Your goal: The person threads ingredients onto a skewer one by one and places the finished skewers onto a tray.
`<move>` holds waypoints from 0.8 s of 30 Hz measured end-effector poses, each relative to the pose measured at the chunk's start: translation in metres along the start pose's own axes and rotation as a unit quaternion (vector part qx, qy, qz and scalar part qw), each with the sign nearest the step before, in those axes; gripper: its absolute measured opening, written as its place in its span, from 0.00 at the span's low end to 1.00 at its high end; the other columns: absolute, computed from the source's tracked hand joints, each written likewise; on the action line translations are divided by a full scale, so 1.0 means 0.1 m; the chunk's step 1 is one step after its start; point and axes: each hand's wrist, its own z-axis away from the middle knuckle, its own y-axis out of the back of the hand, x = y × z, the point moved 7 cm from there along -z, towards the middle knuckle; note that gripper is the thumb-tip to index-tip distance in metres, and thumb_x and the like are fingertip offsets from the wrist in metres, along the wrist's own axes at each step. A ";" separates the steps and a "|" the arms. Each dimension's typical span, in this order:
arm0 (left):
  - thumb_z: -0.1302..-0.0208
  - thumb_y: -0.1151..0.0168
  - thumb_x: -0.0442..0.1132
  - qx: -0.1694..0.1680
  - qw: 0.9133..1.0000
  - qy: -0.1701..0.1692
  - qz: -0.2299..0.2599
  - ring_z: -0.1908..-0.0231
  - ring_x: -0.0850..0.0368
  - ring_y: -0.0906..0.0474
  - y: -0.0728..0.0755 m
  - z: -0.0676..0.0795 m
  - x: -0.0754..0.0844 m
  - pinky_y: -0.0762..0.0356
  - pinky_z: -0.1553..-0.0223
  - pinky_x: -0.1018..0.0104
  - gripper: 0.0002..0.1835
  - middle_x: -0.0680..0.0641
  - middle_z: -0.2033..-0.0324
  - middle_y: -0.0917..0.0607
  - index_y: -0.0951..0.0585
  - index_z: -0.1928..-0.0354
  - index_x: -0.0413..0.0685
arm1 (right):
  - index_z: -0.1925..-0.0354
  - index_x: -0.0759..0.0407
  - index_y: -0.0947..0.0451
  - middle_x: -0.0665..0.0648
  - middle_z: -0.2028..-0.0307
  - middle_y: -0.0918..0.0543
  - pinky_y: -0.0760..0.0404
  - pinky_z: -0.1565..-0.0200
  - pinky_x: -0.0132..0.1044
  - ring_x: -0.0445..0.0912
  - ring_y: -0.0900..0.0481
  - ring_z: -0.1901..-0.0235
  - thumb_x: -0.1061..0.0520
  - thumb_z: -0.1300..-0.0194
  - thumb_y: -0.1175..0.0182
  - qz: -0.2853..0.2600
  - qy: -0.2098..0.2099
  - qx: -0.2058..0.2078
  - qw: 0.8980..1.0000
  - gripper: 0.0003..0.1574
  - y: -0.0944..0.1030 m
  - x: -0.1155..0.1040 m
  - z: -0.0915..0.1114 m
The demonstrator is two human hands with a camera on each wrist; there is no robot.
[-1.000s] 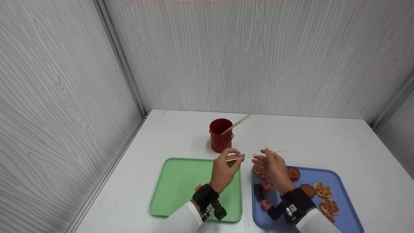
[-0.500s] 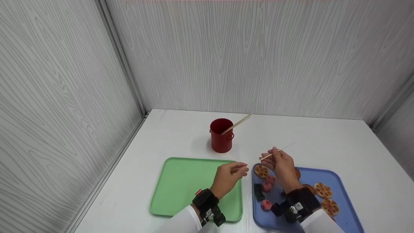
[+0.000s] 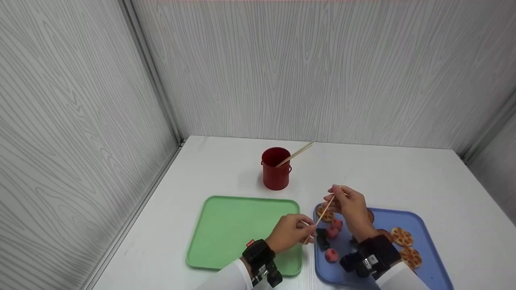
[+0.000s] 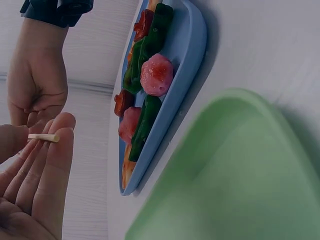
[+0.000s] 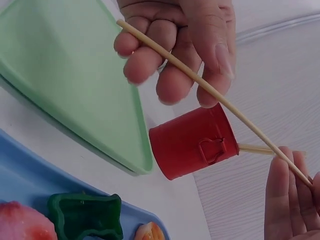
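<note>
A thin bamboo skewer (image 3: 325, 210) slants between both hands, above the gap between the trays. My left hand (image 3: 291, 233) pinches its lower part between thumb and fingers, over the green tray's right edge. The right hand (image 3: 351, 206) pinches the upper part, above the far left of the blue tray. Up close in the left wrist view, the skewer's blunt end (image 4: 56, 138) lies on the left fingertips under the thumb. In the right wrist view the skewer (image 5: 225, 102) crosses the left fingers (image 5: 177, 82) and runs to the right fingers (image 5: 280, 195).
A green tray (image 3: 225, 229) lies at left, a blue tray (image 3: 419, 219) at right. The blue one bears lotus slices (image 3: 402, 236), pink balls (image 3: 331, 255) and green pepper pieces (image 3: 322, 239). Behind stands a red bucket (image 3: 276, 177) with more skewers (image 3: 298, 152).
The left hand has come down toward me and slightly right. The right hand has shifted right, and the skewer has swung from nearly level to a steep slant.
</note>
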 end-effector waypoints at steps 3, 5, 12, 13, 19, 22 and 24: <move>0.33 0.39 0.35 -0.018 1.000 0.012 0.006 0.74 0.59 0.15 -0.06 0.02 -0.01 0.18 0.72 0.69 0.09 0.43 0.72 0.12 0.17 0.58 0.35 | 0.61 0.69 0.22 0.58 0.75 0.16 0.15 0.67 0.38 0.48 0.14 0.73 0.56 0.26 0.47 0.013 0.008 -0.010 1.000 0.15 -0.04 -0.01 0.01; 0.33 0.39 0.34 -0.025 1.000 0.015 0.006 0.75 0.60 0.16 -0.08 0.03 -0.02 0.18 0.72 0.69 0.08 0.43 0.72 0.13 0.17 0.59 0.35 | 0.62 0.69 0.21 0.58 0.75 0.16 0.15 0.68 0.37 0.48 0.14 0.73 0.57 0.27 0.46 0.024 0.012 -0.016 1.000 0.15 -0.07 -0.02 0.02; 0.33 0.38 0.36 -0.037 0.999 0.016 -0.002 0.76 0.65 0.19 -0.13 0.05 -0.05 0.18 0.72 0.70 0.11 0.44 0.73 0.13 0.18 0.60 0.30 | 0.64 0.67 0.20 0.59 0.75 0.16 0.16 0.70 0.37 0.46 0.15 0.75 0.55 0.29 0.43 0.065 0.018 -0.040 0.997 0.15 -0.12 -0.01 0.06; 0.33 0.38 0.36 -0.038 0.999 0.015 -0.003 0.77 0.65 0.19 -0.14 0.05 -0.06 0.18 0.72 0.70 0.11 0.44 0.73 0.13 0.17 0.60 0.30 | 0.64 0.67 0.20 0.59 0.75 0.16 0.16 0.70 0.37 0.46 0.16 0.75 0.54 0.29 0.42 0.070 0.017 -0.046 0.996 0.16 -0.13 0.00 0.07; 0.33 0.39 0.34 -0.047 0.999 0.010 -0.003 0.77 0.63 0.19 -0.18 0.09 -0.06 0.18 0.74 0.69 0.10 0.41 0.73 0.13 0.18 0.62 0.29 | 0.66 0.67 0.19 0.62 0.75 0.16 0.16 0.71 0.39 0.47 0.16 0.76 0.53 0.32 0.38 0.083 0.008 -0.063 0.994 0.16 -0.15 0.04 0.08; 0.33 0.39 0.33 -0.048 0.999 0.009 -0.008 0.77 0.62 0.19 -0.19 0.11 -0.07 0.18 0.74 0.69 0.10 0.41 0.73 0.13 0.18 0.63 0.29 | 0.66 0.71 0.19 0.62 0.74 0.15 0.16 0.71 0.38 0.48 0.16 0.75 0.55 0.33 0.37 0.096 0.015 -0.064 0.993 0.16 -0.14 0.04 0.08; 0.33 0.39 0.33 -0.052 0.999 0.010 -0.007 0.78 0.62 0.19 -0.20 0.12 -0.08 0.18 0.75 0.70 0.10 0.40 0.73 0.13 0.18 0.64 0.29 | 0.66 0.73 0.20 0.63 0.74 0.15 0.16 0.71 0.37 0.48 0.16 0.75 0.56 0.33 0.37 0.111 0.024 -0.066 0.991 0.17 -0.13 0.04 0.08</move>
